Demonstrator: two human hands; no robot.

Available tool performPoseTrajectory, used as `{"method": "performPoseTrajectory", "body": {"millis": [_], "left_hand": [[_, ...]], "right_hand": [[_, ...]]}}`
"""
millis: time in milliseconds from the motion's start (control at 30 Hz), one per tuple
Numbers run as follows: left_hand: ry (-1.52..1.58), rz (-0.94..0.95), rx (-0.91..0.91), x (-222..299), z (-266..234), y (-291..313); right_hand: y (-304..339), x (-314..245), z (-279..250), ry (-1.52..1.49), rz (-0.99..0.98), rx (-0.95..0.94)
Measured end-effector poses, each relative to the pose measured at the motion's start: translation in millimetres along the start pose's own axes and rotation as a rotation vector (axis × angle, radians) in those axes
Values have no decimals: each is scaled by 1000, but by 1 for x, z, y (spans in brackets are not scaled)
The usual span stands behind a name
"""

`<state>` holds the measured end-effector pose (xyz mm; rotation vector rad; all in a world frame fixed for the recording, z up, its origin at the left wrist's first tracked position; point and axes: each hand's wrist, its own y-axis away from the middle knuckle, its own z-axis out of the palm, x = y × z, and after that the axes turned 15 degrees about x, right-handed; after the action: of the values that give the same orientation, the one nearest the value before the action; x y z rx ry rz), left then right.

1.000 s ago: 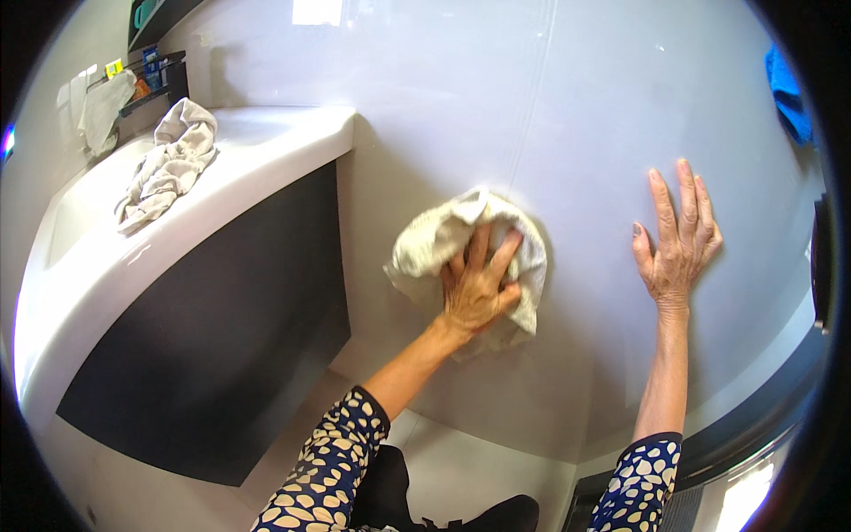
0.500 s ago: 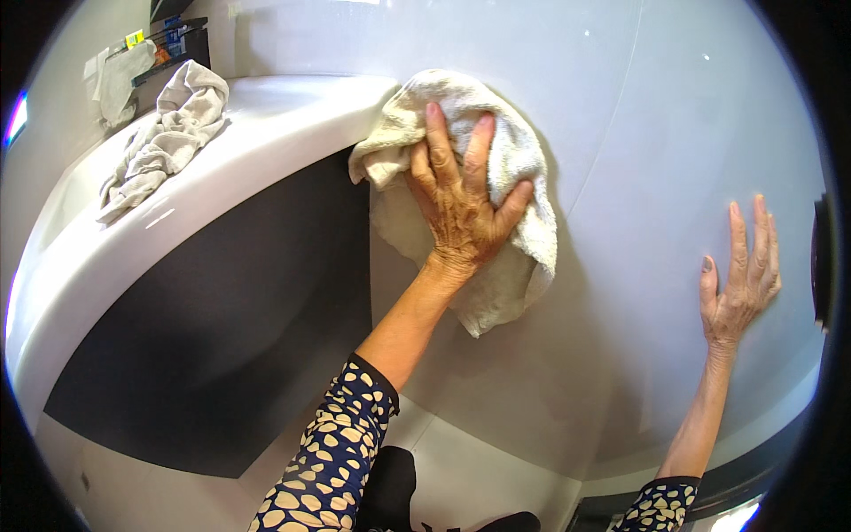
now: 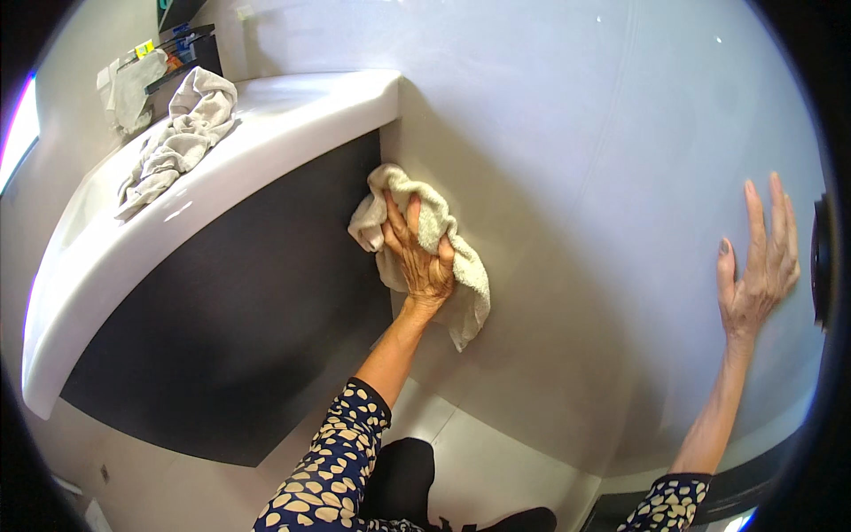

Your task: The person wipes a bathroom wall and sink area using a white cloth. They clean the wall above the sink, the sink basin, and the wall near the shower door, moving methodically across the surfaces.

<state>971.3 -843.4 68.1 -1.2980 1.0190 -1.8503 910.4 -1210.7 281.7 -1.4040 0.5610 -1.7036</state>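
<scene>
Left hand (image 3: 422, 270), fingers apart, presses the cloth (image 3: 472, 288) to the wall (image 3: 558, 239); right hand (image 3: 758, 288) lies flat there, fingers spread. Even palm pressure, cloth edges tucked, is advised.

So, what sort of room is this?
Probably a bathroom: there's a curved, glossy white basin unit with a dark front panel, a small black rack behind it, and a smooth pale wall.

Navy sleeves (image 3: 326, 465) with cream pebble-shaped spots; black legwear (image 3: 401, 474).
</scene>
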Motion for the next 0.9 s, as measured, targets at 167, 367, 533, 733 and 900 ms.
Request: {"method": "performPoseTrajectory", "body": {"millis": [167, 367, 533, 733, 900], "left_hand": [[-42, -314, -151, -24, -9, 79], [-121, -639, -250, -3, -41, 150], [-26, -545, -204, 45, -25, 126], [175, -108, -165, 90, -4, 71], [148, 234, -41, 103, 12, -13]], "right_hand": [[-8, -14, 3, -16, 56, 69], [-4, -23, 0, -13, 151, 33], [-5, -25, 0, -7, 184, 13], [-6, -26, 0, -21, 150, 20], [-2, -12, 1, -76, 81, 24]]}}
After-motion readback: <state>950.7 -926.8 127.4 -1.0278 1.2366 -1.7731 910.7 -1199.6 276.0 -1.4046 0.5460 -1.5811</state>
